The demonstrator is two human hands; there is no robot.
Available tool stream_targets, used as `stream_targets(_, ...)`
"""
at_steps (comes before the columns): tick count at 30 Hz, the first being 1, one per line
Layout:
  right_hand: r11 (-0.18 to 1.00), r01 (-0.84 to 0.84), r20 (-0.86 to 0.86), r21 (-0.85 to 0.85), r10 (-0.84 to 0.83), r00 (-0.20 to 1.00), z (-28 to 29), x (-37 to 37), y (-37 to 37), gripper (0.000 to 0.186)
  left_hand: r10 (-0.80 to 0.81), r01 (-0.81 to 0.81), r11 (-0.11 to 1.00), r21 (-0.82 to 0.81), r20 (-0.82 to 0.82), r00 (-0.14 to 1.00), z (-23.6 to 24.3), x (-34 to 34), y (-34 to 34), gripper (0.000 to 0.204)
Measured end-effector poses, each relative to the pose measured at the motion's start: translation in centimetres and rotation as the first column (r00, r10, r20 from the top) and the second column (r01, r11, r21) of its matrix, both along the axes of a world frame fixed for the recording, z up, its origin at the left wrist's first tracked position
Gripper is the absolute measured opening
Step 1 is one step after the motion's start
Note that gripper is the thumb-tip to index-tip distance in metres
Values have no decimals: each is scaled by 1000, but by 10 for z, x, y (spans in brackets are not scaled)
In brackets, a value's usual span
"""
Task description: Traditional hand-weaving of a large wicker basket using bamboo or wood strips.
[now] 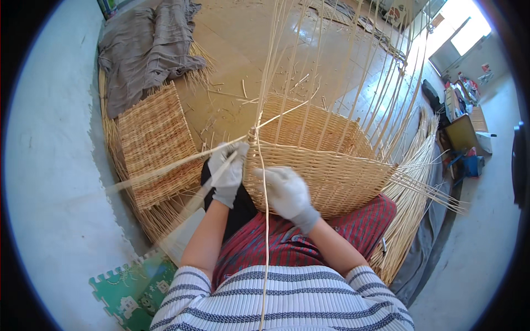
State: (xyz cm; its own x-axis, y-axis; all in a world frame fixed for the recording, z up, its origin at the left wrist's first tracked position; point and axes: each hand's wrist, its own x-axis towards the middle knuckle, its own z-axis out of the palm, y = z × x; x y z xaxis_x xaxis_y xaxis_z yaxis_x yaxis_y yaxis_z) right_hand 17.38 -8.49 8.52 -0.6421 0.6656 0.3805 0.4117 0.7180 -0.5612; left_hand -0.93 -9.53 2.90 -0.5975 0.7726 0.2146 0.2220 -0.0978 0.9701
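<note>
A woven wicker basket (326, 182) with tall upright stakes rests on my lap. My gloved left hand (226, 165) is closed on pale wicker strands at its near left corner (252, 135), where several strands cross. One long strand (266, 237) hangs from that corner down over my striped top. My gloved right hand (284, 193) is against the basket's near side beside the hanging strand; its fingers are smeared by motion, so I cannot tell whether they grip anything.
A woven panel (154, 143) and grey cloth (143, 55) lie at the left. A bundle of canes (408, 231) lies at the right, near piled belongings (464, 127) by the wall. Offcuts litter the floor (221, 44). A green foam mat (121, 287) sits lower left.
</note>
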Motion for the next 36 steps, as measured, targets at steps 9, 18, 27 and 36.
stream_targets(9, 896, -425, -8, 129, 429, 903, -2, -99, 55, 20, -492, 402, 870, 285, 558, 668, -52, -24, 28, 26)
stream_targets(18, 916, -257, -243, -310, 185, 952, -8, -91, 56, 24, -682, 675, 731, 103, 154, 715, -38, -61, 32, 38)
stream_targets(27, 976, -118, -266, -184, 67, 962, -34, -100, 42, 18, -473, 736, 663, 136, 839, 271, -47, -67, 41, 20)
stream_targets(36, 970, -234, -170, -58, 222, 960, 12, -82, 5, 47, -817, 886, 430, -172, 342, 463, 20, -85, 66, 50)
